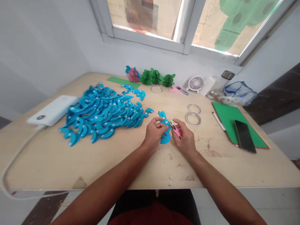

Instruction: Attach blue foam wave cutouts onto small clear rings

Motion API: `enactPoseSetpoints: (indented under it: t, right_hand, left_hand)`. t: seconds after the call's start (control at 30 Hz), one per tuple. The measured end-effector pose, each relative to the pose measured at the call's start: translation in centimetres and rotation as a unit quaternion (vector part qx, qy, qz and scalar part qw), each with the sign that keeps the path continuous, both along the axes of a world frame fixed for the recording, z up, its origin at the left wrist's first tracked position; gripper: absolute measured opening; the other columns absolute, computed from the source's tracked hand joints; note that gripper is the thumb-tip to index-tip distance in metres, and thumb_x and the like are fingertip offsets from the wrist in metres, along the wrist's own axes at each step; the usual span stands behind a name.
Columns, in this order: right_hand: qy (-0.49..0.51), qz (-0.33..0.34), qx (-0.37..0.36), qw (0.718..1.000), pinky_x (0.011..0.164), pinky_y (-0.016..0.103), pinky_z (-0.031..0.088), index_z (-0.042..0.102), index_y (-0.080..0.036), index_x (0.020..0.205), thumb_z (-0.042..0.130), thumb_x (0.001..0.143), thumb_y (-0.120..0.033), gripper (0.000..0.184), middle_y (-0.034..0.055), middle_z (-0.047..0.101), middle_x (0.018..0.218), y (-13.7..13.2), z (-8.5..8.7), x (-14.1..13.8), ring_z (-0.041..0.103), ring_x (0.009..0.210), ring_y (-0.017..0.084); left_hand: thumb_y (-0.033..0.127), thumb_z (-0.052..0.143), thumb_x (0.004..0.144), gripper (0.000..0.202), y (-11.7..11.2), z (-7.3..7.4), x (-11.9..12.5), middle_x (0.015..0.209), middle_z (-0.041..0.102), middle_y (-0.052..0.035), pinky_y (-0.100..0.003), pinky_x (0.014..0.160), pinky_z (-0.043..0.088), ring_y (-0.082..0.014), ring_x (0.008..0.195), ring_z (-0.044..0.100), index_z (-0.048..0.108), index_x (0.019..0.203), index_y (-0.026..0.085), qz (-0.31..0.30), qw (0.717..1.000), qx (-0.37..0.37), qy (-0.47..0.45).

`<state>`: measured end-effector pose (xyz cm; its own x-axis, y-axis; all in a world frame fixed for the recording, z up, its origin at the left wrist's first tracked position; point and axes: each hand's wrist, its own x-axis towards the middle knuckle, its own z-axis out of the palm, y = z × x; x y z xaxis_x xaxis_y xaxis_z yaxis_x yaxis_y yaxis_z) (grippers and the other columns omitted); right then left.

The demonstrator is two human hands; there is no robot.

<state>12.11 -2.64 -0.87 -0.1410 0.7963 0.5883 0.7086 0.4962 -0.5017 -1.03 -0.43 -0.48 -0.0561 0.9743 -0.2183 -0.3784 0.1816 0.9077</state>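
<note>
My left hand (154,133) pinches a blue paper cutout (165,138) with rounded lobes, just above the table. Small pink-handled snips (177,131) sit in my right hand (185,137), their dark tips close to the cutout's right edge. Whether the blades touch the paper is too small to tell. To the left spreads a large heap of curved blue paper pieces (105,109), many with small white patches. A few more blue pieces (136,91) lie behind the heap.
A white power bank (55,109) with a cable stands left. Metal rings (193,119), green paper ornaments (154,77), a pink one (133,75) and a small fan (196,83) are farther back. On the right, a phone (245,136) rests on green sheets (231,120) beside a pen (218,121).
</note>
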Motion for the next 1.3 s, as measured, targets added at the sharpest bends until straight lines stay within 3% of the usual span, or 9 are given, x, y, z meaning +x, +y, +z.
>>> enactPoseSetpoints:
  t: [0.2, 0.4, 0.6, 0.83, 1.17, 1.3]
  right_hand:
    - [0.005, 0.008, 0.021, 1.0, 0.061, 0.024, 0.049, 0.052, -0.022, 0.117, 0.049, 0.079, -0.014, 0.039, 0.0045, 0.067, 0.088, -0.1, 0.1, 0.0, 0.063, 0.066, 0.014]
    - [0.099, 0.008, -0.069, 0.993, 0.056, 0.023, 0.046, 0.052, -0.022, 0.116, 0.054, 0.077, -0.018, 0.039, 0.0016, 0.064, 0.082, 0.1, 0.2, 0.1, 0.058, 0.059, 0.012]
    - [0.204, 0.015, -0.157, 0.966, 0.052, 0.022, 0.043, 0.055, -0.023, 0.112, 0.058, 0.075, -0.023, 0.037, -0.0007, 0.062, 0.077, 0.9, -0.3, 0.4, 0.054, 0.057, 0.011]
    - [0.316, 0.057, -0.227, 0.92, 0.062, 0.026, 0.045, 0.056, -0.022, 0.107, 0.064, 0.07, -0.026, 0.037, -0.0011, 0.062, 0.073, 1.4, -0.2, 0.4, 0.058, 0.066, 0.014]
    - [0.363, 0.012, -0.249, 0.898, 0.06, 0.025, 0.043, 0.056, -0.02, 0.107, 0.066, 0.068, -0.028, 0.042, -0.0014, 0.061, 0.072, 1.5, 0.2, 0.4, 0.056, 0.063, 0.013]
    - [0.361, 0.004, -0.247, 0.899, 0.056, 0.024, 0.042, 0.055, -0.019, 0.108, 0.066, 0.068, -0.029, 0.043, -0.0019, 0.059, 0.071, 1.5, 0.2, 0.4, 0.053, 0.058, 0.011]
  left_hand:
    - [0.022, 0.072, 0.051, 0.047, 0.1, -0.1, -0.1, 0.057, 0.06, 0.0043, -0.019, 0.048, 0.041, -0.0102, 0.051, 0.055, 0.053, 0.094, 0.016, 0.0, 1.0, 0.001, 0.0]
    - [0.022, 0.072, 0.053, 0.047, 0.4, -0.1, -0.4, 0.056, 0.059, 0.0053, -0.02, 0.049, 0.042, -0.0104, 0.051, 0.055, 0.052, 0.095, 0.016, 0.011, 0.999, 0.03, 0.001]
    - [0.02, 0.068, 0.059, 0.04, 0.2, 0.0, -0.4, 0.057, 0.059, 0.0056, -0.019, 0.053, 0.045, -0.0114, 0.058, 0.059, 0.053, 0.096, 0.017, 0.026, 0.995, 0.083, 0.054]
    - [0.021, 0.068, 0.06, 0.042, 0.2, -0.2, -0.3, 0.06, 0.062, 0.004, -0.021, 0.05, 0.049, -0.0111, 0.054, 0.057, 0.054, 0.1, 0.017, 0.017, 0.995, 0.072, 0.066]
    - [0.021, 0.068, 0.06, 0.049, 0.0, -0.1, -0.3, 0.062, 0.064, 0.0027, -0.023, 0.053, 0.052, -0.0125, 0.06, 0.059, 0.053, 0.106, 0.015, -0.009, 0.995, 0.075, 0.068]
    - [0.021, 0.067, 0.06, 0.05, -0.2, 0.1, -0.2, 0.062, 0.065, 0.0024, -0.022, 0.051, 0.05, -0.011, 0.053, 0.057, 0.052, 0.108, 0.015, -0.036, 0.994, 0.077, 0.074]
